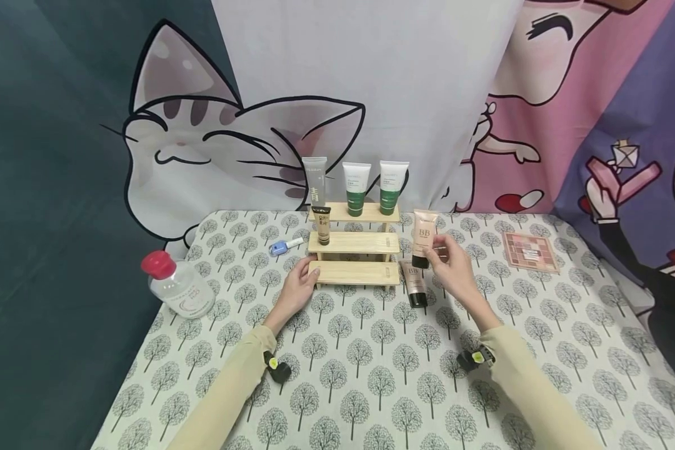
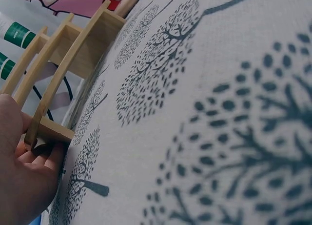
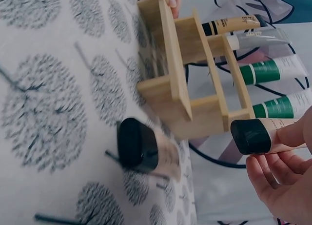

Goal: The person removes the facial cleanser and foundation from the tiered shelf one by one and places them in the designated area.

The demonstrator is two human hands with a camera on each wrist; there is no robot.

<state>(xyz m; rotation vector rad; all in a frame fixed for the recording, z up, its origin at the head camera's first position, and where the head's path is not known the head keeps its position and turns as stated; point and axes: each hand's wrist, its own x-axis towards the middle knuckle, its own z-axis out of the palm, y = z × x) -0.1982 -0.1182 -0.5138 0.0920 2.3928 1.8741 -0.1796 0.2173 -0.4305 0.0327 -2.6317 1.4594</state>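
A small three-tier wooden shelf (image 1: 353, 273) stands in the middle. My left hand (image 1: 299, 286) grips the left end of its lowest tier, thumb on top and fingers beneath, as the left wrist view shows. To the right of the shelf, my right hand (image 1: 452, 265) pinches a pink BB cream tube (image 1: 424, 232) upright, black cap down. A second BB cream tube (image 1: 414, 284) lies on the cloth below it. The top tier bears a grey tube (image 1: 315, 178) and two white-and-green tubes (image 1: 355, 187). On the middle tier stands a small gold tube (image 1: 323, 226) with a dark end.
Left of the shelf lies a blue nail polish bottle (image 1: 281, 247). Farther left stands a clear bottle with a red cap (image 1: 182, 287). An eyeshadow palette (image 1: 531, 252) lies at the right on the tree-print tablecloth (image 1: 360, 387). A cartoon curtain (image 1: 416, 94) hangs behind.
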